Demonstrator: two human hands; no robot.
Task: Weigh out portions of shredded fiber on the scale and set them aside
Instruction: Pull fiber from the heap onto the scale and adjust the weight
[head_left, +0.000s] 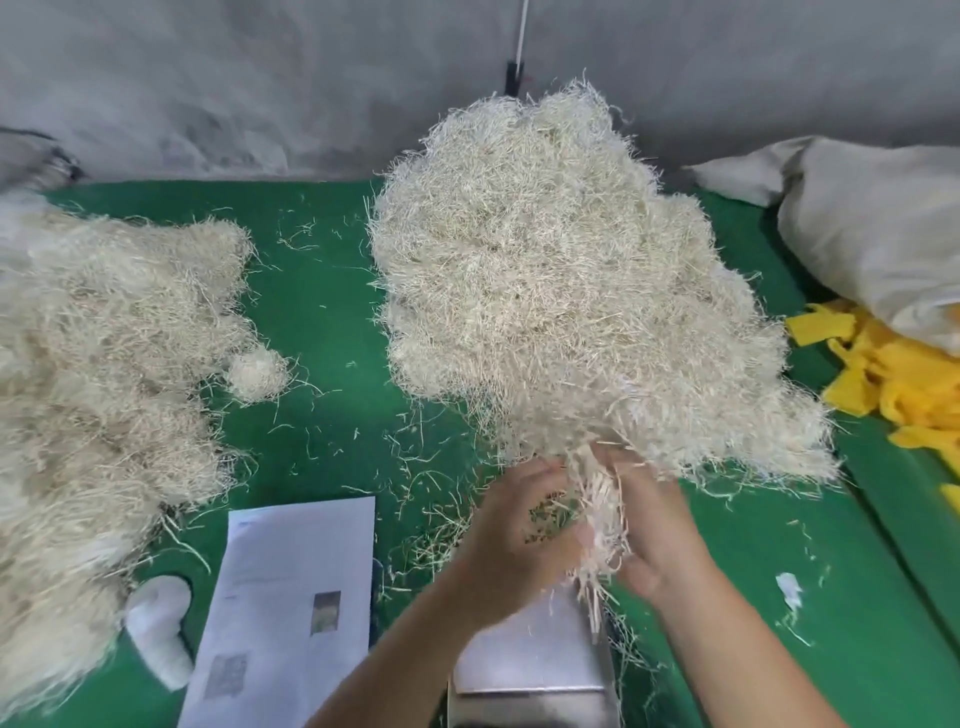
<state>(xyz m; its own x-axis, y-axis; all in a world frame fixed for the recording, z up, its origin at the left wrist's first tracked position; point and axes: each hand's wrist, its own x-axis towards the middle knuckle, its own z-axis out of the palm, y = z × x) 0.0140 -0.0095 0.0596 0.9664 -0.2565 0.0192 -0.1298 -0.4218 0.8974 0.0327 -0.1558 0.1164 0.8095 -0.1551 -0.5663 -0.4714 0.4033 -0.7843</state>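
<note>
Both hands raised close together near the front edge of the green table (332, 322), just above the metal pan of the scale (535, 660). Left hand (524, 530) curled around a small clump of fiber (602, 525), fingers bent inward, some strands showing through the gap by the palm. Right hand (657, 530) on the clump's other side, fingers bent against it, loose strands hanging down toward the pan; motion blur on both. Big heap of shredded fiber (561, 291) piled at the middle of the table toward the back edge, its near fringe reaching the hands. Second, flatter spread of fiber (104, 364) along the left edge, with a small round tuft (258, 374) just beside it. Printed paper sheet (291, 608) lying near the front edge, left of the scale, a white glove (158, 629) touching its left side. Yellow strips (904, 379) and a pale sack (872, 228) at the right edge. Stray strands scattered over the green surface.
</note>
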